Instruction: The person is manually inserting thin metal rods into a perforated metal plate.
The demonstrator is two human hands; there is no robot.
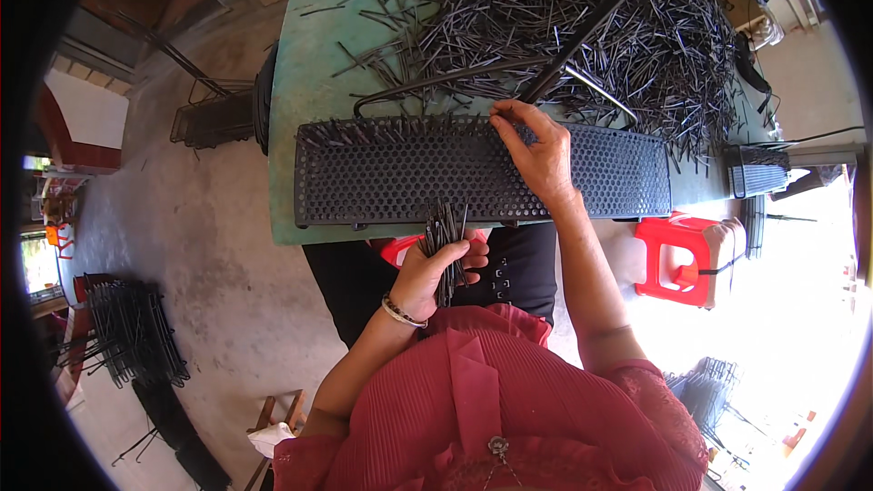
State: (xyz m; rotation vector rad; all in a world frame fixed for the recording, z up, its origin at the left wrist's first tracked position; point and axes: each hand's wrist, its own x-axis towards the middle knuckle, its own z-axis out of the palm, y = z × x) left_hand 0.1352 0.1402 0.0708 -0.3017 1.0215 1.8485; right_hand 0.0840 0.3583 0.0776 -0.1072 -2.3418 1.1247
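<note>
A long black rack (409, 173) with rows of round holes lies along the near edge of the green table. Thin black sticks (364, 130) stand in its far rows, from the left end to about the middle. Below the rack, my left hand (435, 268) is closed around a bundle of black sticks (445, 232), their ends pointing up toward the rack. My right hand (538, 147) reaches over the rack, thumb and forefinger pinched at its far edge, just right of the standing sticks. What sits between those fingertips is too small to tell.
A big heap of loose black sticks (582, 27) covers the far part of the green table (305, 64). A dark metal bar (600, 14) slants above the rack. A red stool (677, 259) stands at right; black metal racks (136, 332) are stacked on the left floor.
</note>
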